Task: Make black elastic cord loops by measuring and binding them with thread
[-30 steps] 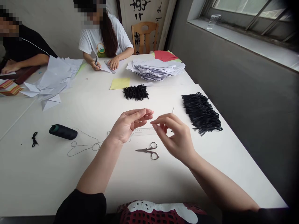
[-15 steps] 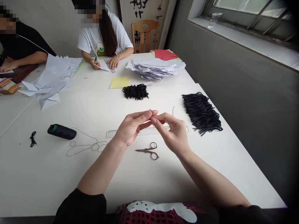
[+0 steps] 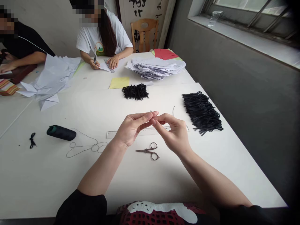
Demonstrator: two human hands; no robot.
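Observation:
My left hand [image 3: 131,128] and my right hand [image 3: 173,132] meet fingertip to fingertip above the table, both pinched. A tiny dark bit of thread pokes up at the left fingertips; the fingers hide most of what they hold. Black thread [image 3: 90,146] trails in loose loops from a black spool [image 3: 62,132] lying on its side, then disappears behind my left wrist. Past my right hand stands a short curved thread end [image 3: 173,111]. Beneath the hands lies a clear ruler [image 3: 114,134], partly covered. Small metal scissors [image 3: 147,151] rest, blades slightly parted, nearer to me.
A small bundle of black cord loops [image 3: 135,91] and a larger one [image 3: 202,112] lie beyond my hands. One black knotted loop [image 3: 32,140] is at far left. Paper piles [image 3: 154,68], yellow paper [image 3: 119,82] and two people sit farther back.
The hands keep almost the same pinch, with only slight finger movement. The whole view has shifted a little.

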